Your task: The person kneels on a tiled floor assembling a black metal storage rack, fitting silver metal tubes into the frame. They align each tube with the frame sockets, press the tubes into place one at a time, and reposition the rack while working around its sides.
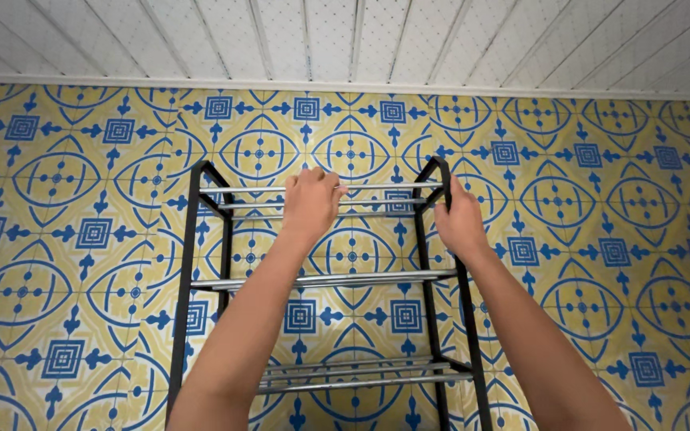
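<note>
A black-framed rack (188, 263) with silver rails stands against the blue-and-yellow patterned tiles (57, 239). The left hand (310, 203) sits at the middle of the top tier, fingers (319, 177) curled over a silver rail (377, 188). The right hand (458, 219) grips the rack's black right side frame (439, 172) near its top corner, fingers clenched around it.

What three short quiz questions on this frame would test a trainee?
1. True or false: both hands grip the rack.
2. What does the left hand hold? A) a top silver rail B) a shoe C) the wall
3. Which part does the right hand hold?

Key: 1 true. 2 A, the top rail. 3 the black side frame, near its top corner.
</note>
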